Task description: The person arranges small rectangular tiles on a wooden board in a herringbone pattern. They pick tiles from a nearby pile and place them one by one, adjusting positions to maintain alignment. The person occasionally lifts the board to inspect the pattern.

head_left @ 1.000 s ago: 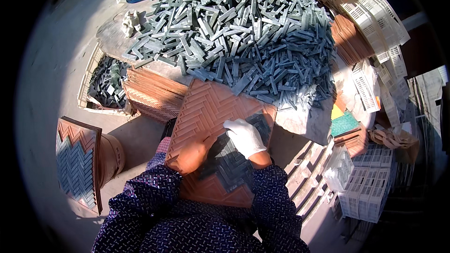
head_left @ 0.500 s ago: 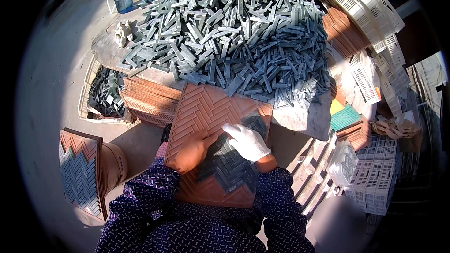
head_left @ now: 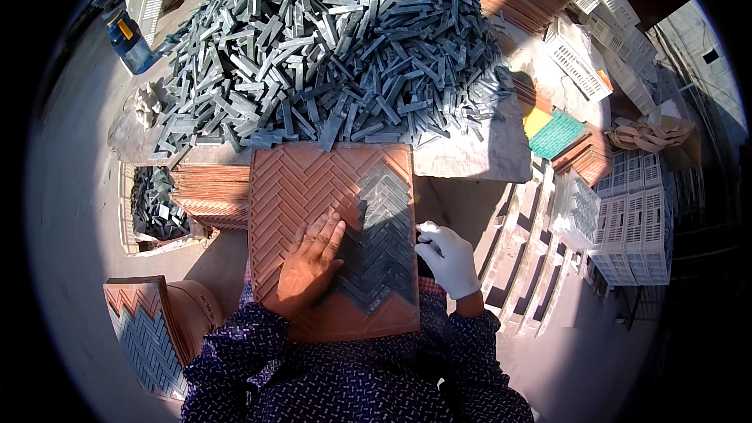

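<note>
A terracotta-coloured board [head_left: 301,180] with a moulded herringbone pattern rests over my lap, its far edge against the heaped table. Dark grey-green stone strips [head_left: 380,262] fill the slots on its right side; the slots on the left are bare. My bare left hand [head_left: 305,270] lies flat on the middle of the board, fingers stretched out, beside the edge of the laid strips. Just off the board's right edge is my right hand [head_left: 450,258] in a white glove. Its fingers are curled together, and what they hold, if anything, is hidden.
A large heap of loose stone strips [head_left: 313,55] covers the table ahead. Stacked terracotta boards [head_left: 211,192] and a crate of dark pieces [head_left: 129,219] stand left, a partly filled board [head_left: 145,337] lower left. White plastic crates [head_left: 634,227] and a slatted pallet [head_left: 513,258] are right.
My gloved right hand has moved off the laid strips to beyond the board's right edge. My left hand has flattened on the board. The whole view has shifted and turned.
</note>
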Demonstrator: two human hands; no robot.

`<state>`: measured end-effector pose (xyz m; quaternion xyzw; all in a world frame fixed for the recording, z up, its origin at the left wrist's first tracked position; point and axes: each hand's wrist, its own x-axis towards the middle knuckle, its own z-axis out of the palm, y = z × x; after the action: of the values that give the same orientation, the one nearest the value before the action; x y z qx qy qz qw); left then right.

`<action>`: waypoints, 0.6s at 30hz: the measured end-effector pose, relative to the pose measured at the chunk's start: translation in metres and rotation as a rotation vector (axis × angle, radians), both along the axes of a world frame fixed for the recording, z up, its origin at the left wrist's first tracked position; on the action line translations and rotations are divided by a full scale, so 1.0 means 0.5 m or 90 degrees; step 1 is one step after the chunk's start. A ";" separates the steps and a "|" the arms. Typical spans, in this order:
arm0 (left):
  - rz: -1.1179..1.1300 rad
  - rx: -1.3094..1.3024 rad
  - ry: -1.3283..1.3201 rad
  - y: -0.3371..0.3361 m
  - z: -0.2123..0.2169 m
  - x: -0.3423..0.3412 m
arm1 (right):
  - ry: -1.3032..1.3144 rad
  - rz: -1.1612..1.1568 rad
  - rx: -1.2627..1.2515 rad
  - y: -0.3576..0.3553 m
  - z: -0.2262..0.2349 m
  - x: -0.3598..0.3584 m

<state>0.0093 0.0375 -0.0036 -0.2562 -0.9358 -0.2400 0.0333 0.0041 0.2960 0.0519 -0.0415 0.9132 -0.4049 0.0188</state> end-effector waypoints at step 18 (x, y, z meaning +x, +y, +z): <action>-0.075 -0.047 -0.121 0.004 -0.003 -0.053 | 0.052 -0.041 -0.048 0.032 -0.025 0.040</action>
<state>-0.0172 0.0395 -0.0049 -0.2877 -0.9263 -0.2301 -0.0787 0.0243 0.3121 0.0396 -0.0289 0.8981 -0.4377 -0.0329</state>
